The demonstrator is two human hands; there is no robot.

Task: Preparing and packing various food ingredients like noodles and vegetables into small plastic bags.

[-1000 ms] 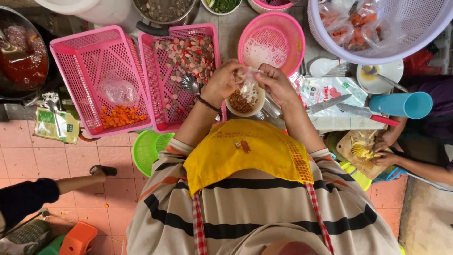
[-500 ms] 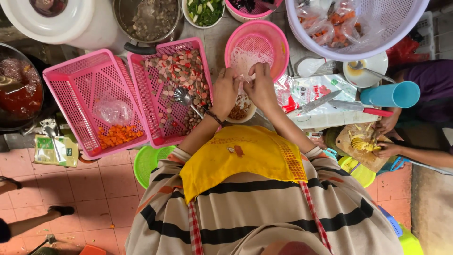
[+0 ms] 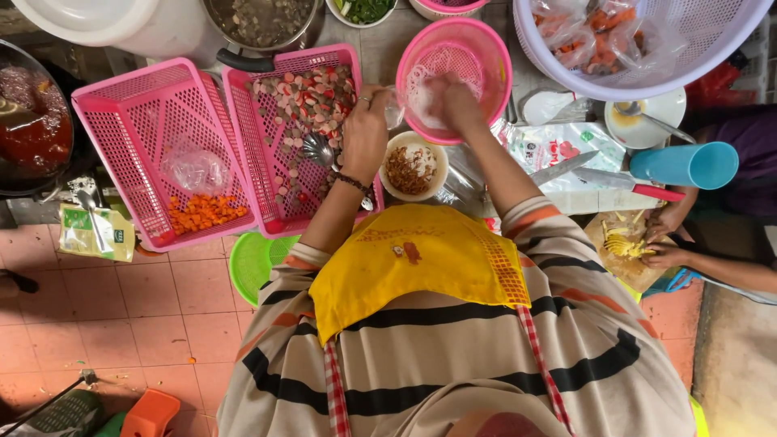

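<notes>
At far left, a pink basket [image 3: 121, 129] holds orange carrot pieces [image 3: 202, 212]. The next pink basket [image 3: 251, 154] holds sliced sausage [image 3: 303, 97]. The left hand [image 3: 366, 133] pinches a clear plastic bag [image 3: 394, 109]. The right hand [image 3: 453, 101], fingers closed on white noodles [image 3: 421, 85], is inside the pink strainer [image 3: 486, 48]. Below stands a small bowl [image 3: 390, 182] of fried bits.

Both forearms stretch forward, away from the body. The left hand [image 3: 366, 133] is curled closed, and the right hand [image 3: 455, 103], just beside it, has its fingers bent downward.
</notes>
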